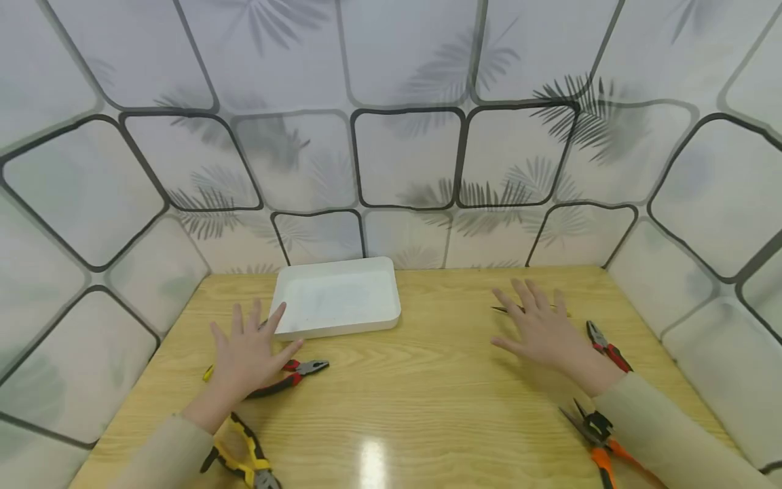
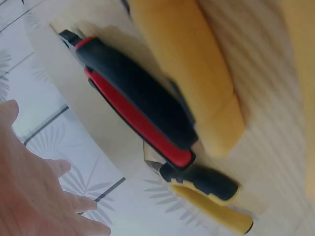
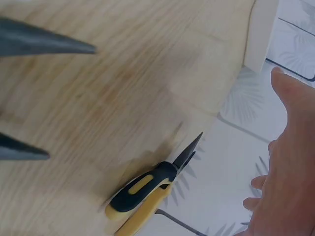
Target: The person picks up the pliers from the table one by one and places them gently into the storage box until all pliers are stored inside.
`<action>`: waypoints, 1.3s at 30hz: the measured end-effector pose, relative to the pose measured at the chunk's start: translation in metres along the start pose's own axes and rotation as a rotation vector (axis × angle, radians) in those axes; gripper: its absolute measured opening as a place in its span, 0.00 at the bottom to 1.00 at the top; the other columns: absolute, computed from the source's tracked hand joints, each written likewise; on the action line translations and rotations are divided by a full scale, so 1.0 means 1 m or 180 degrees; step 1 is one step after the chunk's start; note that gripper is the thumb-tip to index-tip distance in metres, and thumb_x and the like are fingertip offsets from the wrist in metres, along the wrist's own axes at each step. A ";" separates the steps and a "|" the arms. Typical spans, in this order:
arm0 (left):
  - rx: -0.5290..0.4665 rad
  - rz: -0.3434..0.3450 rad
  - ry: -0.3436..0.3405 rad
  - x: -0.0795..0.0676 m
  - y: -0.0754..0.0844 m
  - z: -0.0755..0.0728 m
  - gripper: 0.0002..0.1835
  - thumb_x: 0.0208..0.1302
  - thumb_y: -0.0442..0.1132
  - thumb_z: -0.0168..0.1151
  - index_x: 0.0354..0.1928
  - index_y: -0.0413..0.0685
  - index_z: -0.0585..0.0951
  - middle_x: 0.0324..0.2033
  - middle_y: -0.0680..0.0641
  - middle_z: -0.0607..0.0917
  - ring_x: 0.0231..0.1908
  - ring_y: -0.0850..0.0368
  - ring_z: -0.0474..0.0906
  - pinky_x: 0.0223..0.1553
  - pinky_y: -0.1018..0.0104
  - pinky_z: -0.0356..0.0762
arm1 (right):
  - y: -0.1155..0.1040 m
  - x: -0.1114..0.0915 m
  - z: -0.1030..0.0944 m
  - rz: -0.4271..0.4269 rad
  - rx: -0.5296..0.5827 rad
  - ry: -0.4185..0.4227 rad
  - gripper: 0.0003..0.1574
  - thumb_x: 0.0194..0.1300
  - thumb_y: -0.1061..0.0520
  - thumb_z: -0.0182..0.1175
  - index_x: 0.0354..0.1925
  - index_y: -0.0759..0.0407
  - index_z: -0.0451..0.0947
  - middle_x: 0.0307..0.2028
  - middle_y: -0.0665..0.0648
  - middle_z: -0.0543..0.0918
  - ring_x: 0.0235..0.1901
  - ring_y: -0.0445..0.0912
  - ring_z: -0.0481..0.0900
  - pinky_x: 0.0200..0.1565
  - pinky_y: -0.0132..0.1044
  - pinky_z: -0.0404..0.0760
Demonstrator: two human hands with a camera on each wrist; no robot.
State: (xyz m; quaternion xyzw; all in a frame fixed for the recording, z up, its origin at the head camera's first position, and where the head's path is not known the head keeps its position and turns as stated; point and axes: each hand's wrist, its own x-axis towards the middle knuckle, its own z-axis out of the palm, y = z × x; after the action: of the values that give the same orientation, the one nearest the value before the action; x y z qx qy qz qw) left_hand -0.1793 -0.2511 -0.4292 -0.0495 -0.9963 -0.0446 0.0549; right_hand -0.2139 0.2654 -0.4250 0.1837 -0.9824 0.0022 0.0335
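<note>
My left hand [image 1: 244, 356], fingers spread, is held above a pair of red-and-black pliers [image 1: 311, 367], partly covering them in the head view. Beyond these, the left wrist view shows the handles of a smaller yellow-and-black tool [image 2: 214, 206]. Fingers also spread, my right hand [image 1: 546, 333] hovers over pointed yellow-and-black snips [image 3: 147, 189], whose tips alone stick out clearly in the head view. Neither hand holds anything. Yellow-and-black pliers [image 1: 263, 468] lie near the left forearm. Beside the right sleeve are orange-handled long-nose pliers [image 1: 595, 431] with their jaws apart.
A shallow white tray [image 1: 337, 331] stands at the back of the wooden table [image 1: 440, 394], left of centre. Red-handled pliers [image 1: 611, 350] lie near the right edge. Patterned cloth walls [image 1: 403, 163] rise behind and at both sides.
</note>
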 end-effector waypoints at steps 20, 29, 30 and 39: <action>-0.0156 -0.0064 -0.0075 0.022 -0.018 -0.005 0.49 0.75 0.71 0.50 0.83 0.43 0.57 0.79 0.20 0.51 0.77 0.11 0.43 0.67 0.10 0.40 | -0.034 0.036 -0.008 -0.0168 0.0163 0.0173 0.54 0.73 0.32 0.63 0.83 0.53 0.56 0.80 0.74 0.57 0.79 0.73 0.54 0.71 0.82 0.53; -0.0222 -0.0139 -0.0128 0.026 -0.020 -0.008 0.49 0.76 0.71 0.49 0.83 0.43 0.57 0.78 0.19 0.51 0.77 0.11 0.43 0.68 0.11 0.41 | -0.043 0.051 0.000 -0.0168 0.0136 0.0208 0.53 0.73 0.31 0.62 0.83 0.53 0.58 0.79 0.74 0.58 0.78 0.73 0.57 0.72 0.81 0.53; -0.0228 -0.0144 -0.0138 0.027 -0.021 -0.008 0.49 0.76 0.71 0.48 0.83 0.43 0.57 0.79 0.19 0.51 0.77 0.11 0.42 0.68 0.11 0.40 | -0.044 0.053 0.001 -0.0166 0.0127 0.0209 0.53 0.73 0.31 0.62 0.83 0.52 0.57 0.79 0.74 0.58 0.78 0.73 0.57 0.72 0.80 0.53; -0.0285 -0.0183 -0.0214 0.031 -0.024 -0.009 0.49 0.77 0.72 0.44 0.83 0.42 0.57 0.78 0.18 0.50 0.76 0.11 0.42 0.68 0.11 0.40 | -0.052 0.069 0.006 -0.0144 0.0126 0.0219 0.53 0.73 0.29 0.61 0.83 0.51 0.59 0.77 0.73 0.62 0.78 0.72 0.59 0.72 0.79 0.55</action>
State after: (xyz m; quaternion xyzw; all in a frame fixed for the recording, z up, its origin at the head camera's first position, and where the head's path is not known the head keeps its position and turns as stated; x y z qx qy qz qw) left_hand -0.2114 -0.2729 -0.4190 -0.0247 -0.9956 -0.0890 0.0178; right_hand -0.2601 0.1923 -0.4264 0.2064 -0.9760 0.0273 0.0636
